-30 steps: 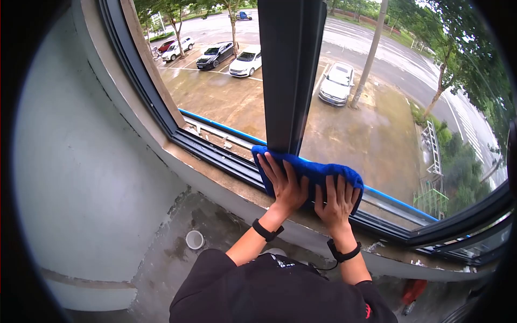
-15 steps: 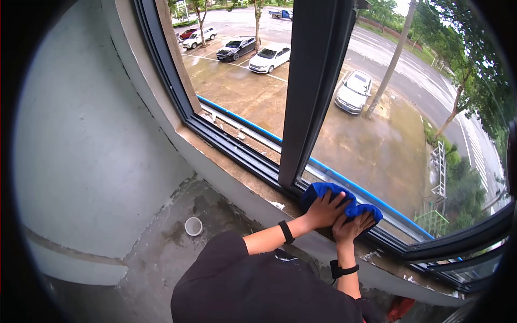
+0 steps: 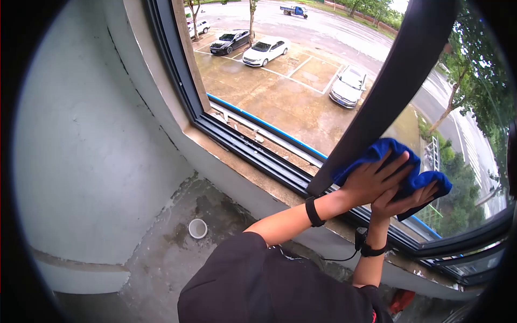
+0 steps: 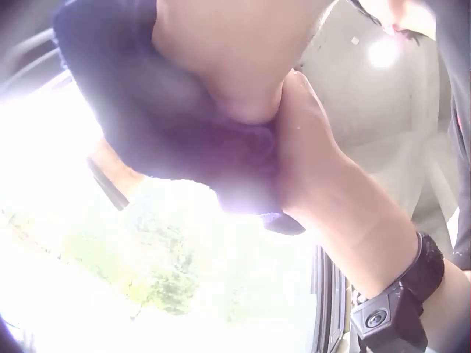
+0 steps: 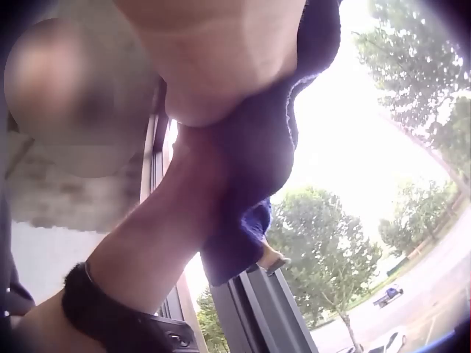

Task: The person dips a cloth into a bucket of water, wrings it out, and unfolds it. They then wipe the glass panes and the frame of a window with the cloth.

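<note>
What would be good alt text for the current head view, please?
The left hand and right hand of a person in black press a blue cloth against a window. Outside are parked cars; inside, a white cup stands on the grey floor.

Window post (image 3: 380, 99), top cut off

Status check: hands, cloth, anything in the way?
Left hand and right hand open, fingers spread on blue cloth. Cloth rumpled, up at the window. Dark window upright close by left hand.
</note>
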The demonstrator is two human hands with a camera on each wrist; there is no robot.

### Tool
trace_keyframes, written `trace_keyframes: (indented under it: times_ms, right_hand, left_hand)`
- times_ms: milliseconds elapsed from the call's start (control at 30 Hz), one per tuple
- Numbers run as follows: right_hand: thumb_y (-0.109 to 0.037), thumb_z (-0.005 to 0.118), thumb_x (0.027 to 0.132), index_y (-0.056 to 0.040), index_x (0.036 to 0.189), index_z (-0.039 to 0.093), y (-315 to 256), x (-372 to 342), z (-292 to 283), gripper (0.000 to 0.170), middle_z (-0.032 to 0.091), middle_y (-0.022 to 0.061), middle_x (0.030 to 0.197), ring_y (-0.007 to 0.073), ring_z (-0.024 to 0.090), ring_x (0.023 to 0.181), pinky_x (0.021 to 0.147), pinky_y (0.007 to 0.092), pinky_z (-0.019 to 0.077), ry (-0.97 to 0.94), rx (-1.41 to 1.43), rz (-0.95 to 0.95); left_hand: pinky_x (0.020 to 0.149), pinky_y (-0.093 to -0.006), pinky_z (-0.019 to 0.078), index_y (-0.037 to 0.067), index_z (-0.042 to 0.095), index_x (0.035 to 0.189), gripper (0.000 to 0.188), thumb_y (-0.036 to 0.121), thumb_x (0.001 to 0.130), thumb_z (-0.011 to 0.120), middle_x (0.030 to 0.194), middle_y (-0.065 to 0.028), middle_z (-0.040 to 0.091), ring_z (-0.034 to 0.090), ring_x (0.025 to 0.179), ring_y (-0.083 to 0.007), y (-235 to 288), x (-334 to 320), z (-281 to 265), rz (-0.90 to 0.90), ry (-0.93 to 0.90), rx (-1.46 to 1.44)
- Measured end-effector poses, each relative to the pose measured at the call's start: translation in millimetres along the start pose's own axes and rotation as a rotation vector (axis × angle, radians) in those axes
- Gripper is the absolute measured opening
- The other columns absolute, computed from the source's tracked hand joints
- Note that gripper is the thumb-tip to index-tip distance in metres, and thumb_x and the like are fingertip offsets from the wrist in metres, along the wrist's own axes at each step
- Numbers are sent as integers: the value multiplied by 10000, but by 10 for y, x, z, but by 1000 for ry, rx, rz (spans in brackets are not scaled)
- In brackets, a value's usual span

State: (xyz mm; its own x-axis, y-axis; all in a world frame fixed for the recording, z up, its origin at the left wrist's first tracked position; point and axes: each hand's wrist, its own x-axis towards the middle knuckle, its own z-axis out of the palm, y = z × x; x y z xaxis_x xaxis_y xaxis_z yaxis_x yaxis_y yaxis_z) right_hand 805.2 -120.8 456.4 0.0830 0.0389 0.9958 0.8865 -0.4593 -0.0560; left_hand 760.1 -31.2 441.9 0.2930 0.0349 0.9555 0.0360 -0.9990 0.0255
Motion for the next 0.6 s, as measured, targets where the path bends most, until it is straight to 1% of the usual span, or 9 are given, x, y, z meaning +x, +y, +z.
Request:
trace_keyframes:
  times_ms: [100, 167, 200, 233, 267, 333, 400, 567, 600]
  right_hand:
    - [-271, 485, 963, 31, 1475, 258, 84, -609, 42, 637, 266, 318, 1538, 513, 200, 1446, 1169, 650, 62, -90, -18, -30]
    - [-272, 485, 966, 26, 1484, 233, 134, -1068, 4, 649, 249, 324, 1542, 517, 183, 1448, 1165, 654, 57, -150, -35, -49]
    - [-273, 485, 970, 22, 1493, 208, 162, -1319, -37, 661, 232, 330, 1545, 521, 167, 1450, 1162, 658, 51, -208, -50, -65]
    - [-240, 511, 950, -59, 1509, 184, 201, -1613, -93, 673, 192, 305, 1569, 517, 148, 1458, 1152, 678, 33, -279, -94, -24]
    - [-242, 518, 952, -62, 1511, 188, 190, -1790, -138, 674, 185, 302, 1573, 519, 144, 1458, 1152, 681, 33, -296, -75, -3]
    - [-243, 526, 954, -66, 1512, 191, 209, -1845, -108, 675, 178, 299, 1578, 521, 139, 1459, 1151, 683, 32, -306, -52, 5]
    - [-351, 514, 979, -33, 1520, 189, 135, -1670, -213, 706, 210, 330, 1552, 513, 144, 1458, 1170, 643, 51, -360, -69, 62]
    - [-377, 513, 987, -1, 1503, 285, 69, -549, -115, 678, 245, 288, 1572, 481, 195, 1465, 1185, 607, 73, -192, -58, -46]
    - [-377, 513, 987, -1, 1503, 285, 105, -358, -124, 678, 245, 288, 1572, 481, 195, 1465, 1185, 607, 73, -193, -63, -41]
  left_hand:
    - [845, -365, 509, 250, 606, 1342, 434, 334, 923, 532, 1520, -32, 450, 533, 1267, -325, -106, -512, 81, 120, -92, 13]
    - [725, -323, 548, 246, 590, 1357, 438, 279, 924, 533, 1519, -26, 454, 615, 1160, -298, -102, -1058, 232, 58, -168, -186]
    - [654, -290, 546, 242, 593, 1349, 433, 246, 920, 536, 1517, -25, 457, 655, 1067, -280, -102, -1275, 209, 38, -360, -245]
    - [583, -258, 543, 239, 596, 1341, 429, 214, 916, 538, 1515, -24, 460, 696, 973, -262, -114, -1471, 188, 18, -549, -301]
    - [479, -245, 507, 227, 606, 1318, 423, 178, 902, 546, 1528, -31, 445, 706, 776, -211, -115, -1662, 230, 40, -409, -303]
    - [485, -253, 505, 220, 615, 1302, 420, 167, 890, 553, 1534, -30, 438, 692, 744, -183, -130, -1631, 159, 26, -403, -337]
    - [500, -257, 485, 181, 642, 1257, 414, 125, 854, 565, 1555, -35, 414, 626, 636, -109, -172, -1465, 27, 50, -352, -372]
    - [516, -198, 428, 141, 642, 1268, 433, 84, 851, 540, 1566, -22, 402, 595, 669, -82, -219, -402, -230, 40, -100, -371]
    - [633, -241, 451, 161, 633, 1303, 432, 173, 881, 539, 1556, -24, 421, 647, 898, -139, -98, -315, -136, -2, -115, -309]
